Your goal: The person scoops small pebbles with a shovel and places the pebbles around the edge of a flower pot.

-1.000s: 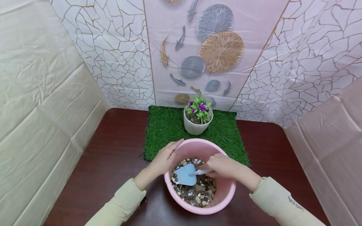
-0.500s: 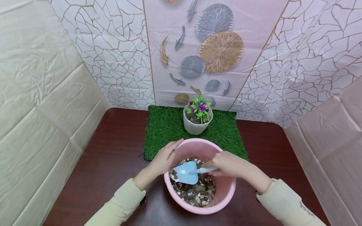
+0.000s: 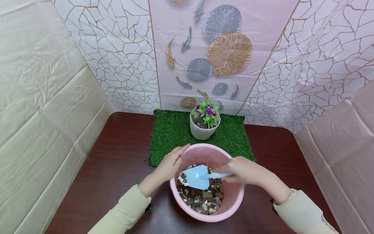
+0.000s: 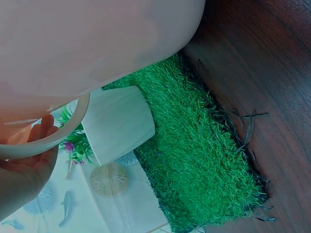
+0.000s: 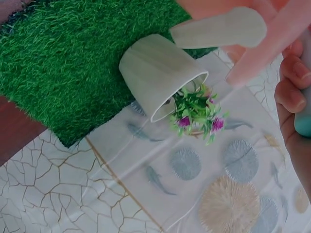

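A pink basin [image 3: 212, 217] stands on the dark wooden table, with mixed pebbles [image 3: 204, 199] covering its bottom. My left hand [image 3: 168, 165] grips the basin's left rim; in the left wrist view its fingers [image 4: 44, 128] show at the rim's edge. Over the pebbles, my right hand [image 3: 244, 170] holds a light blue trowel [image 3: 197, 177] by its handle. The trowel's blade points left, and a few white and brown stones lie at its front end. In the right wrist view, curled fingers wrap the handle end [image 5: 303, 121]; the blade is out of that view.
Behind the basin, a white pot [image 3: 202, 132] with a green plant and purple flowers [image 3: 208, 111] stands on a green artificial grass mat [image 3: 169, 130]. Patterned cloth [image 3: 122, 58] hangs at the back, and plain cloth walls [image 3: 43, 107] flank the table [image 3: 117, 146].
My right hand and the trowel have moved to the right and slightly up, with stones on the blade's front. The left hand stays on the rim.
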Available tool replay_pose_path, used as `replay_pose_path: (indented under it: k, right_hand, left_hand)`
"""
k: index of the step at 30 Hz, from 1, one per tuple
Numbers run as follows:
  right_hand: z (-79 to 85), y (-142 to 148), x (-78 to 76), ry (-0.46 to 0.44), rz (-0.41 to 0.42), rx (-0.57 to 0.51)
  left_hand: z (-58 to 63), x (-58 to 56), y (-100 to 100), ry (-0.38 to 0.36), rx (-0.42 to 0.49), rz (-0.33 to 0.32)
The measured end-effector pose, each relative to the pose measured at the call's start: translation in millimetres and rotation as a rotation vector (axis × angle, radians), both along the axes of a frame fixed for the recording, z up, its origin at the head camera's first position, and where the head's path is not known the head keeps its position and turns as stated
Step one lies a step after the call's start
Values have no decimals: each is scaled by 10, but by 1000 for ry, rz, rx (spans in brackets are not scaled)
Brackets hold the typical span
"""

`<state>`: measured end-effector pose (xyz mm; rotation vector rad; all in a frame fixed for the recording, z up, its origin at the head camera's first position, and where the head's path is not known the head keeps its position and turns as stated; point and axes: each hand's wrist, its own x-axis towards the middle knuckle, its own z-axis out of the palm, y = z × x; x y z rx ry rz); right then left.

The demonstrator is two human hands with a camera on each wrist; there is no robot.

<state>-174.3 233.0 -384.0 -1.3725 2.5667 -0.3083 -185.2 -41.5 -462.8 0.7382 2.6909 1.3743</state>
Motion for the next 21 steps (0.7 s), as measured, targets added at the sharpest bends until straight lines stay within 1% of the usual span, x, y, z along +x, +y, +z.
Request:
replay_pose_path:
  k: [3, 10, 14, 21]
  right_hand:
    - [16, 45, 0, -14, -24, -2]
    - [70, 134, -22, 0, -46, -29]
    - [119, 186, -40, -11, -74, -18]
    - [187, 271, -84, 26, -82, -23]
  left_hand:
    - [4, 3, -4, 2, 3, 1]
    - [4, 1, -5, -1, 3, 1]
    - [-10, -2, -1, 9, -1, 3]
    - [2, 1, -1, 1, 2, -2]
